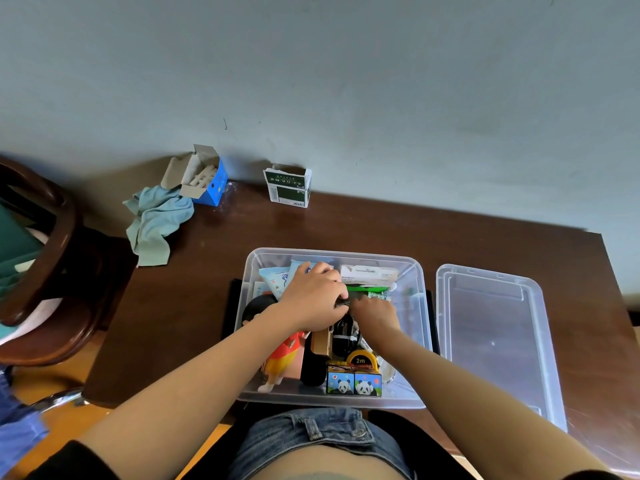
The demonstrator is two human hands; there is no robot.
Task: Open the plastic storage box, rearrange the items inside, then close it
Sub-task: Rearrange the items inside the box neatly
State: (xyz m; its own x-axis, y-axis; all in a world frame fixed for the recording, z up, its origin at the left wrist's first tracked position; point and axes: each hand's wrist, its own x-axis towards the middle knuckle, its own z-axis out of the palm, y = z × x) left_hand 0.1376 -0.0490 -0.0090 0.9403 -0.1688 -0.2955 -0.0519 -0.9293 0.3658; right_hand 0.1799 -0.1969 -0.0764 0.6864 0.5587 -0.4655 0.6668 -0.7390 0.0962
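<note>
Head view. The plastic storage box (412, 306) is a clear, rectangular tub with rounded corners, standing open on a dark, glossy wooden table (194, 299). Its lid (498, 337), of the same clear plastic with a raised rim, lies flat on the table just beside the box on the right, not touching it as far as can be told.

Contents of the box:
- 2 soft, pale-blue packets (277, 277) at the far left.
- 1 white carton (369, 273) at the far right, with a green pack (367, 289) beside it.
- 1 figurine (280, 355) with a dark head and red-orange clothing, along the left wall.
- 1 yellow tape measure (360, 360) marked "2m".
- 2 small cube boxes with panda prints (354, 382) at the near wall.

Left hand (313, 299): fingers curled, knuckles up, gripping a small dark object (343, 303) at the centre of the box. Right hand (375, 311): fingers bent down onto the same dark object; whether it grips or only touches it cannot be told.

Outside the box, at the far edge of the table: 1 crumpled light-blue cloth (156, 220), 1 open blue cardboard carton (204, 178) and 1 green-and-white carton (288, 187).
</note>
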